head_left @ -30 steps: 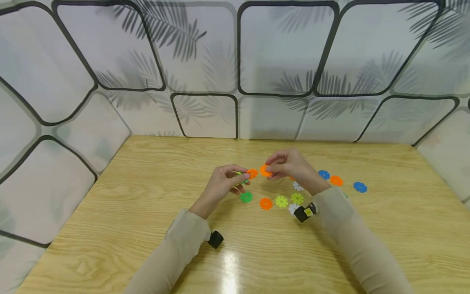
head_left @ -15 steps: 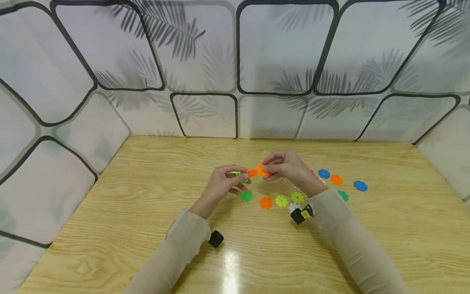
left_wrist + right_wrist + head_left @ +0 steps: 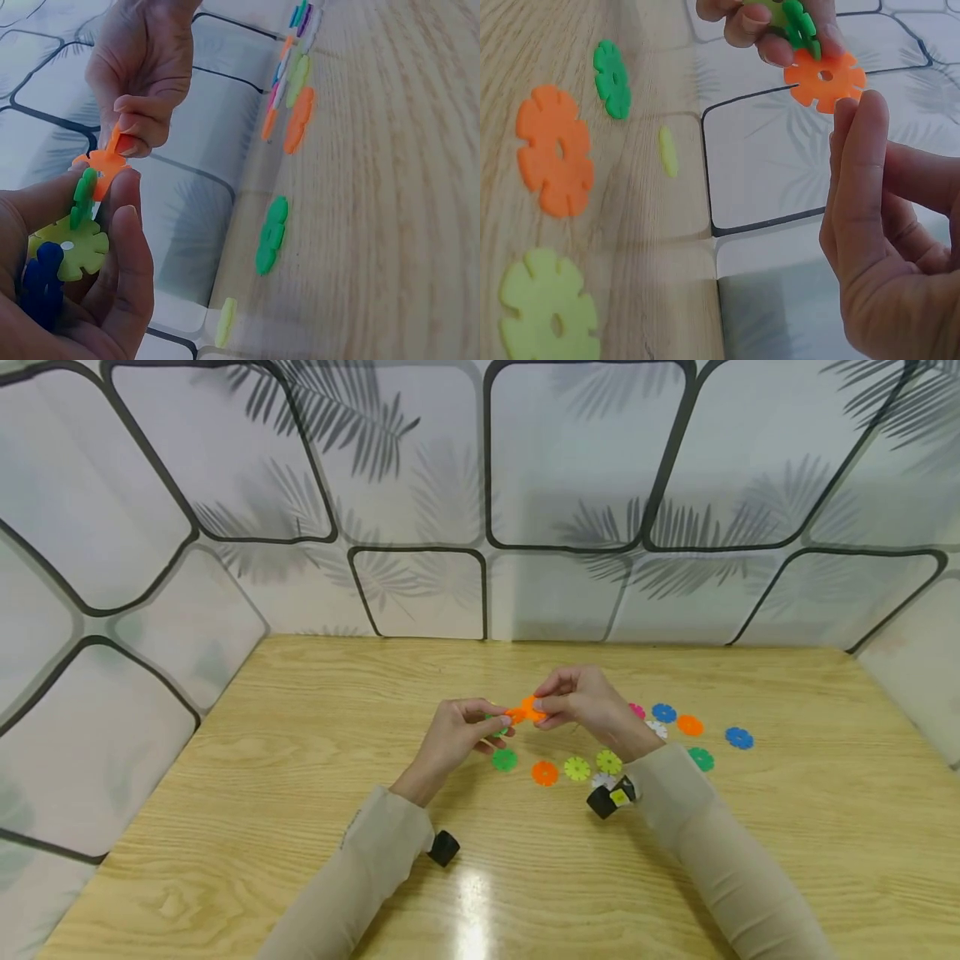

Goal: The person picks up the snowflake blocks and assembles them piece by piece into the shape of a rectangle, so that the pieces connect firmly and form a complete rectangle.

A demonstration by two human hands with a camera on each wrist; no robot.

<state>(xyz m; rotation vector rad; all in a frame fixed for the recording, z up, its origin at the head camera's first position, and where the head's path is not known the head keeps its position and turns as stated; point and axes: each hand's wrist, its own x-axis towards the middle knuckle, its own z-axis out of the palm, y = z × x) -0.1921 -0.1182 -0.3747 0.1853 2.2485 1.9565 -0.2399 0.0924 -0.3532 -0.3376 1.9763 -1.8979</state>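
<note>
My left hand [image 3: 450,735] grips a chain of notched plastic discs above the table. In the left wrist view the chain has a blue disc [image 3: 43,285], a yellow disc [image 3: 88,253], a green disc [image 3: 84,196] and an orange disc [image 3: 105,166] at its far end. Thumb and fingers of my right hand [image 3: 588,703] pinch a second orange disc [image 3: 115,139], seen edge-on there. It meets the rim of the chain's orange disc at an angle; how deep the notches sit together cannot be told. In the right wrist view my right fingers hide that second disc.
Loose discs lie on the wooden table [image 3: 225,827] below and right of my hands: green [image 3: 505,760], orange [image 3: 545,773], yellow [image 3: 577,768], white [image 3: 603,782], blue [image 3: 739,738] and several others. A patterned wall [image 3: 555,597] stands behind the table.
My right hand has moved slightly left, bringing its orange disc from apart to against the orange disc of the chain. The left hand has stayed nearly still.
</note>
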